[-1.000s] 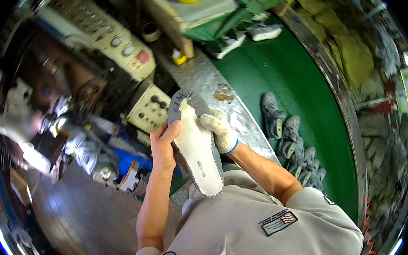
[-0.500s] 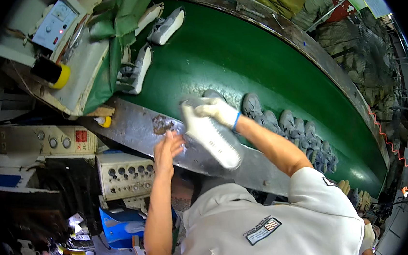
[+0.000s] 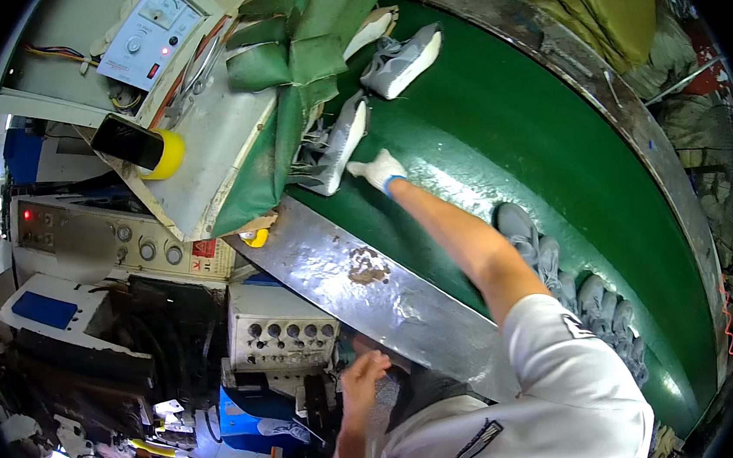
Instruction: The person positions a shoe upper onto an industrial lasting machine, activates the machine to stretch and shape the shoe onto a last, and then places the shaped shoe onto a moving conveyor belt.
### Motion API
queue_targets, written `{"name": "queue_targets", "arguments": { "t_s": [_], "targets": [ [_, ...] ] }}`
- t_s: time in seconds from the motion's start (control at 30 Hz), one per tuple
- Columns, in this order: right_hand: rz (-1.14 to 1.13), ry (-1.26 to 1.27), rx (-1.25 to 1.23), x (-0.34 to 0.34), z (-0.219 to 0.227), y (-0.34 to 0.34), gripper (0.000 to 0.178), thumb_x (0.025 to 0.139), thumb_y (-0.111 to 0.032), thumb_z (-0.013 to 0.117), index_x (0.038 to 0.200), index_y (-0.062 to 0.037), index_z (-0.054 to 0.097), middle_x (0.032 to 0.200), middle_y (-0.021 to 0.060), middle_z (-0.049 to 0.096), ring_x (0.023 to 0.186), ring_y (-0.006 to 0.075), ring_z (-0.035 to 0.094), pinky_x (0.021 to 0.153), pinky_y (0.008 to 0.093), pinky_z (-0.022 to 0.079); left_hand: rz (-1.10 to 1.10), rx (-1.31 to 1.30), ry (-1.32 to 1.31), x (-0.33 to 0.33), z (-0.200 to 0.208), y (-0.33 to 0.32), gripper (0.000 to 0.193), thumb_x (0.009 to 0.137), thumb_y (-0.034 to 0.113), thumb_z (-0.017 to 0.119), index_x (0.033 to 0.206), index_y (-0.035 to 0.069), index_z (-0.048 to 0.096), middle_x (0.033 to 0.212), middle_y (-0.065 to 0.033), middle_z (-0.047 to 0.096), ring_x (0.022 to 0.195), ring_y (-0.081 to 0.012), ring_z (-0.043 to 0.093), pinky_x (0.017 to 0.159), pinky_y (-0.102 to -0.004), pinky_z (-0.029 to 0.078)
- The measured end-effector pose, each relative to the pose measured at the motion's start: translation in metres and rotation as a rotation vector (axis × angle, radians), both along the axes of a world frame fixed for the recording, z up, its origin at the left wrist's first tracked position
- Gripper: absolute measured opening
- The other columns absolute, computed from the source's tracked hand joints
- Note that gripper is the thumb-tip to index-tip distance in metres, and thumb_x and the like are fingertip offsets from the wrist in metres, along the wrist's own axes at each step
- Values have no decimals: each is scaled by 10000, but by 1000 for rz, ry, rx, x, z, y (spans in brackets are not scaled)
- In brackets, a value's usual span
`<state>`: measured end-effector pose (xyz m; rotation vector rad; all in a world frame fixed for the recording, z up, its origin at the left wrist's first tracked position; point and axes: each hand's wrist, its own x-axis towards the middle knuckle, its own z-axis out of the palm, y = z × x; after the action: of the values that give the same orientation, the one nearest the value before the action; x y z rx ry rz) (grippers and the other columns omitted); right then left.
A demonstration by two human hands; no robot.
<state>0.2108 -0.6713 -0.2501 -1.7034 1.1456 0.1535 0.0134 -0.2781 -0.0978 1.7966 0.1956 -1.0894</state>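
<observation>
My right hand [image 3: 379, 172], in a white glove with a blue cuff, reaches out over the green conveyor belt [image 3: 453, 125]. Its fingers stretch toward a grey shoe with a white sole [image 3: 344, 148], a small gap apart from it, and it holds nothing. Farther back on the belt stands another grey shoe [image 3: 404, 62]. Bare and loosely bent, my left hand [image 3: 365, 379] hangs near the metal edge of the belt table [image 3: 418, 320], its fingers apart with nothing visible in them. To the right of my right arm, several grey shoes [image 3: 516, 226] are lined up on the belt.
At the left, a green cloth flap [image 3: 286, 105] hangs over the belt's end. A yellow tape roll [image 3: 166, 155] lies on the machine ledge beside it. Control boxes [image 3: 279, 328] stand left of my left hand. Yellowish sacks [image 3: 600, 12] lie beyond the far rail.
The shoe that my right hand held is no longer in it. That hand has moved far left toward the shoes by the flap. My left hand has dropped nearer my body; the view has shifted.
</observation>
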Motion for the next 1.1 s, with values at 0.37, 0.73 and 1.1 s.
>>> {"name": "queue_targets", "arguments": {
  "t_s": [0.37,0.73,1.1],
  "targets": [
    [-434,-586,601,22,-34,43,483,793,-200,841,1157,37,629,1132,157,704,948,272,697,831,431,580,358,29,20,-39,29,94,359,1016,236,608,1166,-88,651,1026,-195,726,922,-279,733,810,-359,595],
    [-339,-463,1616,-199,166,310,431,952,-258,660,1318,-37,602,1219,135,691,1080,285,668,992,449,524,329,-199,-492,79,89,171,439,1004,269,612,1323,-33,605,1165,-145,710,1000,-210,695,865,-320,539],
    [378,-412,1268,-130,281,542,520,927,-192,663,1381,29,536,1249,97,635,1102,183,614,974,341,487,968,-403,-357,76,125,386,204,901,158,750,1007,-12,711,829,-45,719,677,-127,676,655,-287,582]
  ]
}}
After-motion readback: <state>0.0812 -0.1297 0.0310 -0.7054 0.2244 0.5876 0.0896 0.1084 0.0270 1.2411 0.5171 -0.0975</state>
